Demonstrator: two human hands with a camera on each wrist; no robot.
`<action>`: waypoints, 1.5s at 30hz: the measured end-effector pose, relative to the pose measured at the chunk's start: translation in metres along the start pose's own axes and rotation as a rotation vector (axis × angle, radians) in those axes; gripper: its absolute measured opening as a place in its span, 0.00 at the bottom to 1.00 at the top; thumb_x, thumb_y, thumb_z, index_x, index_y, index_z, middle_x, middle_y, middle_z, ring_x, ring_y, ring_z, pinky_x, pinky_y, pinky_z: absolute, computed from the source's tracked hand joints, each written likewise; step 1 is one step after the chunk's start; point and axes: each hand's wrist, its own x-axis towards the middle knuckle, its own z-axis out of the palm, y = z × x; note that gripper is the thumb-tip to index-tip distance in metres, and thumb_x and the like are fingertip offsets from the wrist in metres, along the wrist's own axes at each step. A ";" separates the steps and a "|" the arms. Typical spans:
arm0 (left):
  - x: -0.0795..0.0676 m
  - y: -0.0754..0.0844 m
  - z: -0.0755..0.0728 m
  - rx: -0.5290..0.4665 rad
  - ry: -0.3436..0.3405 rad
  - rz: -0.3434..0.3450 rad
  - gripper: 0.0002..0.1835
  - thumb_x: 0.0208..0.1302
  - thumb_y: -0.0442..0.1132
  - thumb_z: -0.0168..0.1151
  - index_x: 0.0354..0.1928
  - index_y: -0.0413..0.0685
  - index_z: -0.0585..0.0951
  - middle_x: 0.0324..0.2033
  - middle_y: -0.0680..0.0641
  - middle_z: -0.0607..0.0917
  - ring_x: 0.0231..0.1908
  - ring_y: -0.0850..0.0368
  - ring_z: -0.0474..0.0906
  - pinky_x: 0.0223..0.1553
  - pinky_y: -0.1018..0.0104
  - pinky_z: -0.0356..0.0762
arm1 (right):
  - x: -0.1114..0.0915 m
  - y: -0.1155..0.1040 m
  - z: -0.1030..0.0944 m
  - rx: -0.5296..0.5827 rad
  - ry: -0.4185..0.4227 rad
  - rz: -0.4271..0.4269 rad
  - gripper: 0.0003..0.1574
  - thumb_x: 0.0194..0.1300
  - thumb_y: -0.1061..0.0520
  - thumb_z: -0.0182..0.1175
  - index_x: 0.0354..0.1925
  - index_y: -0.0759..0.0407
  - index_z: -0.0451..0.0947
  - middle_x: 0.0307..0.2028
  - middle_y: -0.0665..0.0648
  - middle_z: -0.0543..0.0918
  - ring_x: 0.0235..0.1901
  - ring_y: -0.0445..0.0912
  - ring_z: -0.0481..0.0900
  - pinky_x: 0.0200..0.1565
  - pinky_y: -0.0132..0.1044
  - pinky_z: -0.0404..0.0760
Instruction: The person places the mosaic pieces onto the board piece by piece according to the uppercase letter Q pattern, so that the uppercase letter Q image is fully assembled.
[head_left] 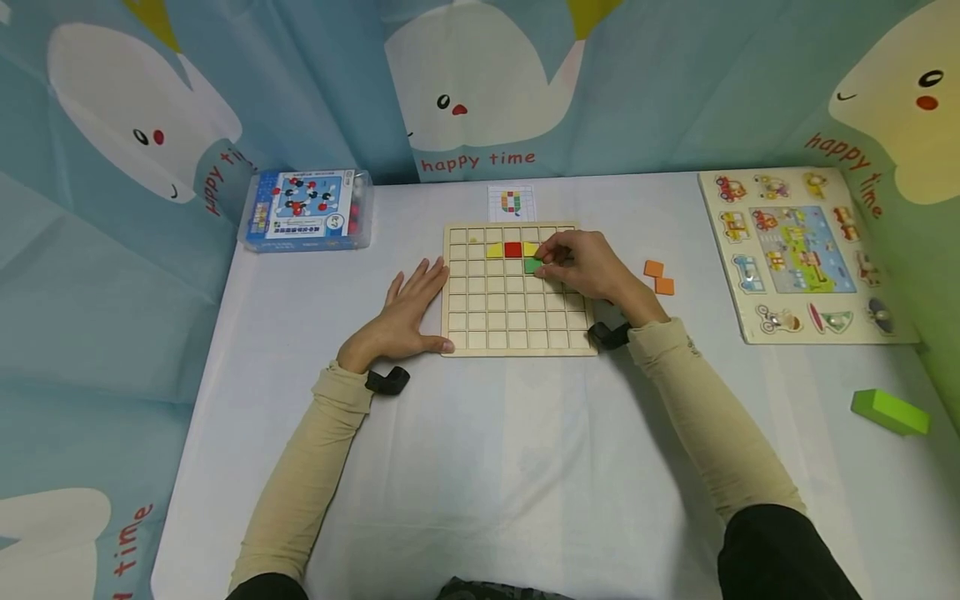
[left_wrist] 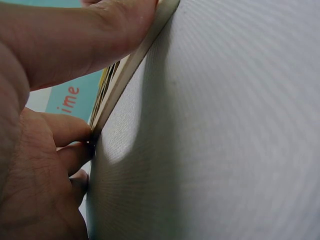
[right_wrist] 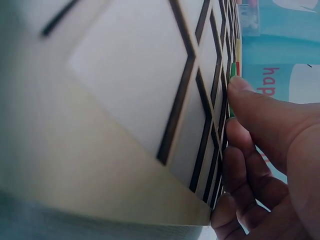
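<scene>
As the left hand (head_left: 408, 319), fingers spread, touches the pale, gridded wooden board (head_left: 498, 302) at nine o'clock, the right hand (head_left: 583, 262) pinches a flat, square green tile (head_left: 530, 265) at the board's one o'clock!

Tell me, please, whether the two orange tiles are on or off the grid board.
Off: the orange tiles lie on the white tablecloth, right of the grid board.

Clear plastic box (head_left: 363, 196), blue label (head_left: 309, 204), sat at far left of desk (head_left: 465, 467). Wooden picture puzzle (head_left: 806, 254) lay far right, lime-green block (head_left: 890, 412) apart in front. Blue "happy time" curtain (head_left: 322, 67) with cartoon prints (head_left: 480, 92) hung behind.
</scene>
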 end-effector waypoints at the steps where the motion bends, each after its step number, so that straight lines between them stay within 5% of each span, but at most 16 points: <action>1: 0.000 0.000 0.000 -0.001 0.000 0.001 0.66 0.59 0.51 0.80 0.86 0.41 0.44 0.87 0.44 0.40 0.86 0.46 0.27 0.82 0.41 0.19 | 0.000 0.000 0.000 0.000 0.000 0.001 0.12 0.68 0.60 0.73 0.48 0.65 0.86 0.41 0.62 0.88 0.42 0.52 0.86 0.50 0.46 0.83; 18: 0.002 0.001 0.003 0.004 -0.001 0.000 0.66 0.59 0.51 0.80 0.86 0.42 0.44 0.87 0.45 0.39 0.86 0.47 0.26 0.82 0.43 0.19 | -0.023 0.001 -0.025 -0.025 0.040 -0.002 0.13 0.69 0.59 0.72 0.49 0.63 0.87 0.43 0.62 0.89 0.44 0.54 0.85 0.52 0.52 0.80; 26: 0.001 0.003 0.002 0.004 -0.004 -0.011 0.67 0.58 0.51 0.81 0.86 0.42 0.44 0.87 0.45 0.39 0.86 0.47 0.26 0.82 0.43 0.18 | -0.059 0.017 -0.052 -0.087 0.075 0.066 0.12 0.70 0.56 0.71 0.48 0.61 0.88 0.39 0.60 0.89 0.40 0.50 0.82 0.37 0.31 0.74; 32: 0.000 0.003 0.002 0.004 -0.007 -0.007 0.67 0.59 0.52 0.80 0.86 0.42 0.43 0.87 0.44 0.39 0.86 0.46 0.26 0.82 0.42 0.19 | -0.089 0.026 -0.068 -0.134 0.027 0.128 0.10 0.69 0.57 0.71 0.46 0.60 0.88 0.39 0.58 0.90 0.39 0.48 0.81 0.39 0.27 0.75; 45: 0.000 0.002 0.001 0.003 -0.002 -0.013 0.67 0.59 0.51 0.81 0.86 0.42 0.43 0.87 0.44 0.40 0.86 0.46 0.26 0.82 0.43 0.18 | -0.119 0.037 -0.062 -0.214 -0.038 0.219 0.17 0.67 0.52 0.75 0.46 0.64 0.87 0.40 0.61 0.89 0.41 0.52 0.83 0.43 0.42 0.80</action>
